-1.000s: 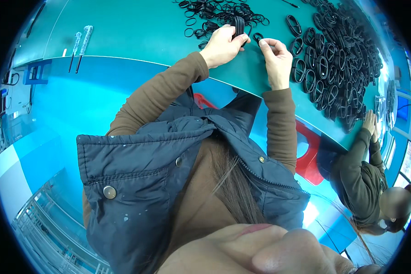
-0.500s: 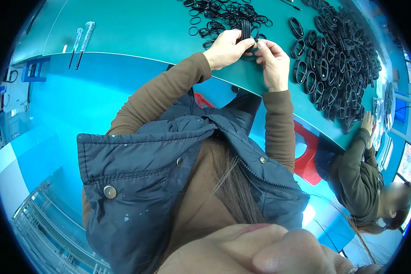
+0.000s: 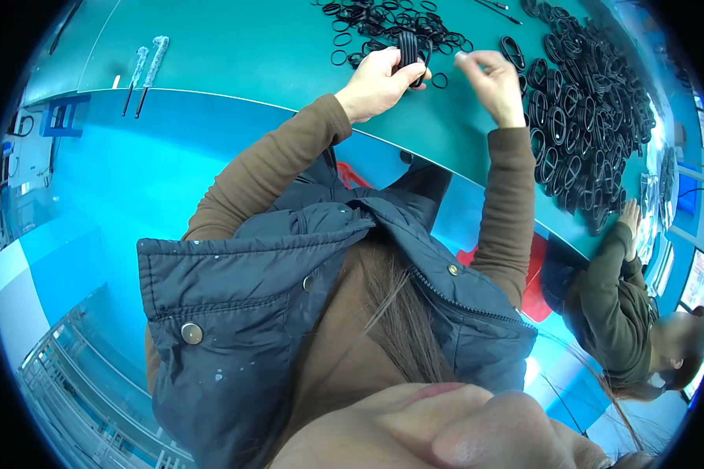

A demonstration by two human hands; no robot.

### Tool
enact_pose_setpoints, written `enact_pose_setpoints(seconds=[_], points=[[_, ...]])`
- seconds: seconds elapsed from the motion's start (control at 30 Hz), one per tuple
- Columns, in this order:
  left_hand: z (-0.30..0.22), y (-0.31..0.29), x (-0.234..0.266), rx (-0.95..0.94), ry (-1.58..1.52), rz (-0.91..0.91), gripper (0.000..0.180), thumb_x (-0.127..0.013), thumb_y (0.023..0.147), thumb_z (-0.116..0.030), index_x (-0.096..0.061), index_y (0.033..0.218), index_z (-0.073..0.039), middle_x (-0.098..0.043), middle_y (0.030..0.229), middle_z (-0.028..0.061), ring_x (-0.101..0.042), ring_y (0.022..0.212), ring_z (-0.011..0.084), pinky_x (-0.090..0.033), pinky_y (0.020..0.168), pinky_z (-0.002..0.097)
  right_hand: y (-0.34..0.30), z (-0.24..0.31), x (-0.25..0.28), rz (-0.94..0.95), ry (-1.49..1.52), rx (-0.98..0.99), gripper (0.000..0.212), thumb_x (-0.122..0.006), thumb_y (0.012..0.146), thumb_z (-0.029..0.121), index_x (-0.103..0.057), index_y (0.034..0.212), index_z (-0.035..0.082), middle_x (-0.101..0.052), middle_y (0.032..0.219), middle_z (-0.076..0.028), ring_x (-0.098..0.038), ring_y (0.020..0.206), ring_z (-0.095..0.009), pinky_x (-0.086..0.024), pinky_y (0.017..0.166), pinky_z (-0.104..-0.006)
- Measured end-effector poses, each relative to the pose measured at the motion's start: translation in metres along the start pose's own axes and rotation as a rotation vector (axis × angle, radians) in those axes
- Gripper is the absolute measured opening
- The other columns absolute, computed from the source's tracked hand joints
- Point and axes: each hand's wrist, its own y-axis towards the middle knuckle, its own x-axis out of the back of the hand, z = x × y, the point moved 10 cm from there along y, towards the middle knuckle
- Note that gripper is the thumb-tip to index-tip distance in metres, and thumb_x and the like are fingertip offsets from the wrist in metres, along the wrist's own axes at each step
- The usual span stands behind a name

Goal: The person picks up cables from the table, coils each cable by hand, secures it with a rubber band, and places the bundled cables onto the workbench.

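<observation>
A black coiled cable (image 3: 407, 48) stands in the grip of my left hand (image 3: 375, 84), its loops side by side above the green table. Fingers and thumb close around its lower part. My right hand (image 3: 496, 90) is raised to the right of the coil and apart from it. Its fingers are curled, with thumb and fingertips drawn together; whether anything thin is pinched there I cannot make out. Beyond my left hand lie scattered thin black bands (image 3: 375, 23), some as single open loops. Right of my right hand spreads a large pile of black coiled cables (image 3: 575, 117).
Two wrapped sticks with dark ends (image 3: 155, 62) lie across the table's front edge at left. Straight cable ends (image 3: 502, 9) rest at the back. A co-worker (image 3: 614, 297) sits at the right, hands by the table. A red stool (image 3: 533, 281) stands below the edge.
My right hand has come off the coil and moved right toward the pile. My left hand has shifted slightly left, still holding the coil.
</observation>
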Motion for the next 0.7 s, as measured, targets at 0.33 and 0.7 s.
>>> enact_pose_setpoints(seconds=[0.33,0.7], points=[[-0.006,-0.009,0.013,-0.026,0.051,0.015,0.022,-0.053,0.094,-0.020,-0.056,0.100,0.000,-0.060,0.094,0.0048,-0.061,0.087,0.0149,-0.049,0.080,0.0269,0.033,-0.053,0.008,-0.063,-0.276,-0.273,0.016,-0.060,0.082,0.024,-0.066,0.090,0.011,-0.067,0.078,-0.009,-0.064,0.073,-0.025,-0.050,0.071,-0.0361],[-0.011,-0.020,0.018,-0.031,0.042,0.012,0.018,-0.054,0.093,-0.018,-0.055,0.098,0.000,-0.060,0.092,0.0044,-0.061,0.087,0.0141,-0.048,0.079,0.0269,0.095,-0.049,0.011,-0.103,-0.824,-0.168,0.018,-0.057,0.082,0.025,-0.067,0.095,0.017,-0.064,0.095,-0.014,-0.061,0.092,-0.033,-0.049,0.078,-0.0427]])
